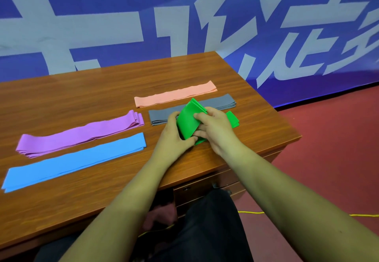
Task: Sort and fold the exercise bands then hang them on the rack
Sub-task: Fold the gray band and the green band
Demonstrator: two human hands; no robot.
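Left hand point(174, 136) is clamped on the near-left edge of the bright green stretchy exercise band point(187, 122), thumb tucked under its bottom corner and fingers curled behind. Right hand point(215, 130) mirrors it on the other edge, fingertips hooked over the front face and thumb below. I read that two-sided pinch as a way of keeping the slippery layers stacked while I make the next fold.

The green band is bunched into a short thick packet, lifted just off the brown wood-grain desk point(102, 85) near its right front corner, and it sits in front of the near end of the flat grey folded band point(221, 101). The packet is tilted up, its long axis running from my palms away towards the wall. The top corner points up and slightly right. A loose green tail pokes out to the right behind my right hand, so this fold isn't finished, I'd say.

The others lie flat as long strips, all angled the same way, low-left to high-right. The salmon-pink band point(176, 95) is farthest, with the grey one just beside it. The purple layered band point(82, 132) and the sky-blue band point(78, 159) lie over to the left, apart from each other. They look sorted by colour and ready to grab one at a time. No rack in my view yet.
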